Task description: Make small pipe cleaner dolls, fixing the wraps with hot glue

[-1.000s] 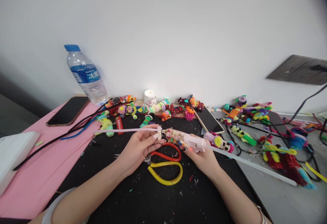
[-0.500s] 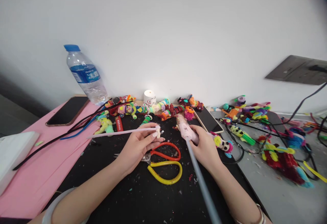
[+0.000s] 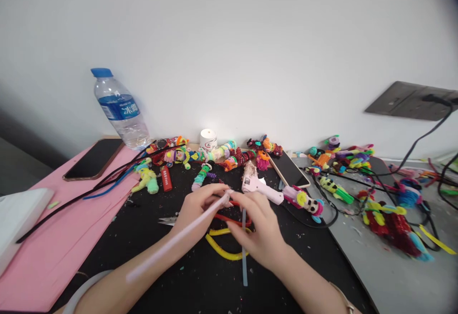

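My left hand (image 3: 198,209) pinches one end of a long pale pink pipe cleaner (image 3: 171,242), which slants down toward me over my forearm. My right hand (image 3: 259,233) meets it there, fingertips closed on the same end. Under both hands lie scissors with red and yellow handles (image 3: 220,252) on the black mat (image 3: 161,266). A pink glue gun (image 3: 255,185) lies on the mat just beyond my right hand. Its translucent glue stick (image 3: 244,266) runs toward me, partly under that hand.
Several finished pipe-cleaner figures (image 3: 222,154) line the wall, more at right (image 3: 386,216) among black cables. A water bottle (image 3: 119,109), a phone (image 3: 93,159) on pink paper (image 3: 46,247), a lit candle (image 3: 208,138) and a second phone (image 3: 289,168) stand around.
My right hand has put the glue gun down on the mat and come to the pipe cleaner's end. The left hand has swung the pipe cleaner from pointing left to slanting toward me.
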{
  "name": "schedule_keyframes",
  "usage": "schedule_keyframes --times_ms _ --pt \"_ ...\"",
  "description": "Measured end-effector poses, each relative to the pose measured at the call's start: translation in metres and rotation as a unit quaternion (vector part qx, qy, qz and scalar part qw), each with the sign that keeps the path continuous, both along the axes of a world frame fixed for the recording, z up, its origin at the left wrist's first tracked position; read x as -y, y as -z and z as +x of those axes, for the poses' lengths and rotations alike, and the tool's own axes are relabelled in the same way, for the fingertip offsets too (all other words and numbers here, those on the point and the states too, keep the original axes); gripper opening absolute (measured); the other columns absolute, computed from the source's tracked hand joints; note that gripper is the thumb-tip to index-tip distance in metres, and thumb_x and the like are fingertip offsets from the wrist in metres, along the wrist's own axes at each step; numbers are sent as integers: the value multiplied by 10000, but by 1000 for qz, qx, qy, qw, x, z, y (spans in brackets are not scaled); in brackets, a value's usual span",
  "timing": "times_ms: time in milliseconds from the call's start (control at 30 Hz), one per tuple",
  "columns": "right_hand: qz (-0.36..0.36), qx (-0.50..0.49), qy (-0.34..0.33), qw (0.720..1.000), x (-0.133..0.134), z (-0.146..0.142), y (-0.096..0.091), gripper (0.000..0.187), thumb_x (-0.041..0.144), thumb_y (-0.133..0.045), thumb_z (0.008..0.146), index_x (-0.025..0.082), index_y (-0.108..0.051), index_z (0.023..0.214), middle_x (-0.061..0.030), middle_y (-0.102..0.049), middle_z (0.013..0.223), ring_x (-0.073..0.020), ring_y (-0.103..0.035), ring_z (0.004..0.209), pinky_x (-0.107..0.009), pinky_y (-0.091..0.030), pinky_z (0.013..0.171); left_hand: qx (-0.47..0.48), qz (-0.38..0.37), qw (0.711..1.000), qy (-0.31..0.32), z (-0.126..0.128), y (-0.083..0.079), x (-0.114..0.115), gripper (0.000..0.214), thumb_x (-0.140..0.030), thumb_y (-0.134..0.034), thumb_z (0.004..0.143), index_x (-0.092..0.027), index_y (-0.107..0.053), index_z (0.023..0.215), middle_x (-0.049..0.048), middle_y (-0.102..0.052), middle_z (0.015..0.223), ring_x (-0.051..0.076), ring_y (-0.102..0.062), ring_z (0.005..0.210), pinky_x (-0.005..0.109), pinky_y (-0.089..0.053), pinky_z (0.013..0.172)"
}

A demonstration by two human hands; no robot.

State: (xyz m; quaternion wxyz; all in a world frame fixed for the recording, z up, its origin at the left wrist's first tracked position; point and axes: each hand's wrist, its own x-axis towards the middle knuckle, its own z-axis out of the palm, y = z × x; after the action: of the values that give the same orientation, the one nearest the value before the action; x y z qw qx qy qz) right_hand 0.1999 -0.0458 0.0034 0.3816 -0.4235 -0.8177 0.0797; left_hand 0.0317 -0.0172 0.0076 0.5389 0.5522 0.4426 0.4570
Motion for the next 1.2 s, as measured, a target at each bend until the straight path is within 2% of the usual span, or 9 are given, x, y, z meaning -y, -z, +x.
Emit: schedule_keyframes --times_ms 67,133,233,400,533,633,767,967,1200 --pt "13 11 -17 1000 3 -10 1 390 235 -572 822 217 -498 1204 -70 -619 939 -204 -556 843 -339 -434 728 -25 40 999 12 0 2 2 187 -207 -646 737 -198 -705 914 65 -702 922 198 -658 804 237 -506 715" --pt "23 4 -20 1000 4 -14 2 242 233 -577 823 214 -573 1064 -51 -638 855 -189 -561 775 -322 -418 681 -43 60 997 16 0 5 3 184 -192 -632 744 -206 -715 908 64 -703 916 195 -650 816 240 -497 744" --pt "29 -40 -6 999 4 -13 1 69 166 -557 814 206 -588 860 -34 -643 759 -175 -558 700 -310 -406 638 -23 37 999 22 1 8 3 190 -185 -608 764 -196 -698 930 64 -699 888 186 -662 794 247 -511 739" --pt "-34 -126 40 991 3 -4 -2 132 115 -506 799 197 -598 848 -39 -652 762 -169 -587 678 -289 -442 615 52 -45 997 34 3 4 0 195 -174 -643 738 -169 -652 933 42 -682 825 174 -687 753 254 -545 723" --pt "-93 -180 86 976 2 0 -2 108 166 -513 815 193 -614 843 -33 -652 749 -154 -584 642 -267 -456 590 96 -104 989 34 3 1 -3 226 -199 -695 696 -156 -637 910 29 -671 807 189 -701 702 278 -567 688" --pt "-121 -217 107 963 1 1 0 78 220 -533 817 188 -598 790 -4 -605 643 -133 -535 545 -247 -429 522 121 -131 983 38 3 0 -4 267 -227 -721 679 -150 -633 919 35 -680 804 199 -704 698 293 -569 692" --pt "-169 -264 107 944 -1 3 4 162 272 -528 836 179 -570 710 25 -510 560 -107 -437 488 -222 -349 463 157 -161 973 54 1 2 -3 282 -222 -734 676 -154 -640 933 32 -684 807 188 -702 702 298 -565 715" --pt "-194 -295 97 930 -3 3 4 203 286 -531 836 169 -549 671 35 -460 557 -95 -383 494 -215 -300 458 216 -194 953 88 -2 7 -2 256 -171 -703 720 -171 -629 965 18 -671 803 138 -688 693 232 -557 686" --pt "-220 -290 91 927 -2 3 6 221 303 -526 835 180 -522 652 26 -496 548 -109 -449 483 -225 -358 461 274 -238 926 106 -4 8 -3 257 -123 -690 730 -183 -637 974 10 -669 808 119 -683 679 198 -559 660"
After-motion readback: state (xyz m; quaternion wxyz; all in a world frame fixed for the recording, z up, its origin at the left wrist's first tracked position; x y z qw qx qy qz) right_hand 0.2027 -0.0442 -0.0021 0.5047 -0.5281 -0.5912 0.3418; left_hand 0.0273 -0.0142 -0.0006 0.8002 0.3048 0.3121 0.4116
